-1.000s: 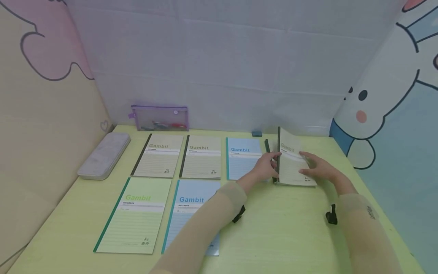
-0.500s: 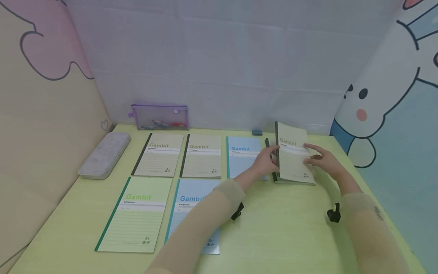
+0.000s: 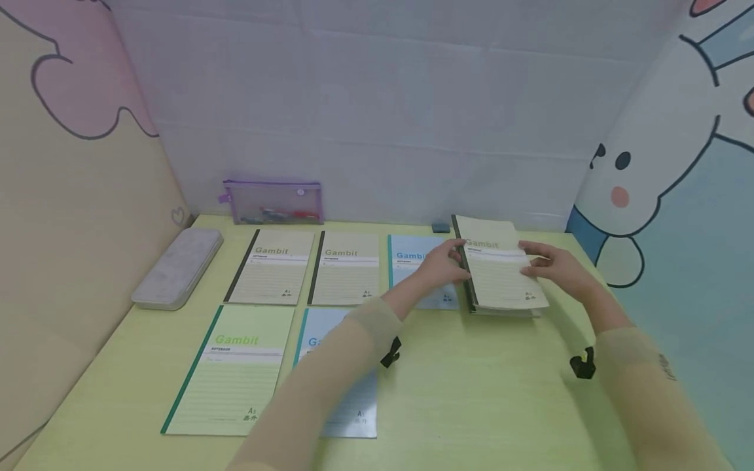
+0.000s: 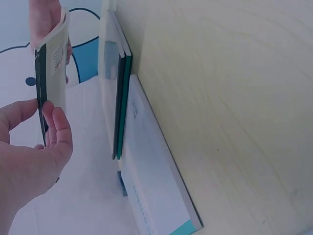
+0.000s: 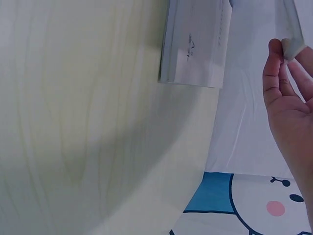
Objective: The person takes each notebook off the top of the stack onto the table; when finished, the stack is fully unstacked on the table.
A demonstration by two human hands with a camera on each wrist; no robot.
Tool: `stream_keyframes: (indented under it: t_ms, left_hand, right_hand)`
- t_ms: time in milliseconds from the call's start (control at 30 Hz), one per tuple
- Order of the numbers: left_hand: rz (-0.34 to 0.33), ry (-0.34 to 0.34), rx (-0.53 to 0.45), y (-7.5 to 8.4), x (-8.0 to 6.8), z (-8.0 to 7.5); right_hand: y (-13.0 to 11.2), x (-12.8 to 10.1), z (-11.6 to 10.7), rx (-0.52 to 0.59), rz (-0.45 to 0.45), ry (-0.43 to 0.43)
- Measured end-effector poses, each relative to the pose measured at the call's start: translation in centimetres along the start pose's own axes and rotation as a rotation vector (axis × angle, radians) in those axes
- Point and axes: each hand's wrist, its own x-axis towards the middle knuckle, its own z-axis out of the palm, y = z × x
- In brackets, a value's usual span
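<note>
Lifted beige notebook [image 3: 501,271] held clear above a short stack of notebooks [image 3: 503,311] at the right end of the far row on the yellow-green table [image 3: 471,392]. Left hand [image 3: 438,265] pinching the dark spine edge, thumb and fingers curled round it; same grip seen from the left wrist [image 4: 34,156], spine [image 4: 41,88] upright between thumb and fingertips. Right hand [image 3: 556,267] gripping the opposite long edge, fingers on the cover; from the right wrist [image 5: 288,103] only a corner of the cover [image 5: 288,24] visible against the fingertips.

Just left of the stack, nearly touching: a blue notebook [image 3: 412,261], partly under the left forearm. Further left, two beige notebooks [image 3: 344,268] [image 3: 272,267] side by side with narrow gaps. Near row: a green notebook [image 3: 232,366] and a second blue notebook [image 3: 347,405], left forearm crossing above it. Bare tabletop in front of the stack and toward the right table edge. By the back wall, a purple mesh pouch [image 3: 273,203]; by the left wall, a grey case [image 3: 177,268].
</note>
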Motion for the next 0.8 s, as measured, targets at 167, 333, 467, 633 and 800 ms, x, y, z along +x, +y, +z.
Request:
stream_keyframes:
  t_ms: [167,333,467,633,800]
  left_hand:
    - [-0.021,-0.025,-0.018,0.5,-0.4,-1.2]
    - [-0.004,-0.039,0.017,1.3,-1.1,-2.4]
    - [-0.003,-0.053,0.064,1.9,-1.8,-3.3]
    - [-0.006,-0.082,0.136,2.2,-3.0,-4.4]
    - [0.015,-0.116,0.263,1.9,-4.8,-5.4]
  right_hand:
    - [-1.5,-0.4,-0.5,-0.037,-0.002,0.001]
    - [-3.1,-1.1,-0.8,-0.04,-0.014,-0.014]
    - [-4.1,-1.7,-0.7,-0.04,-0.023,-0.012]
    - [-5.3,-2.4,-0.1,0.022,-0.054,-0.005]
    - [-6.6,-3.2,0.9,0.055,-0.086,-0.009]
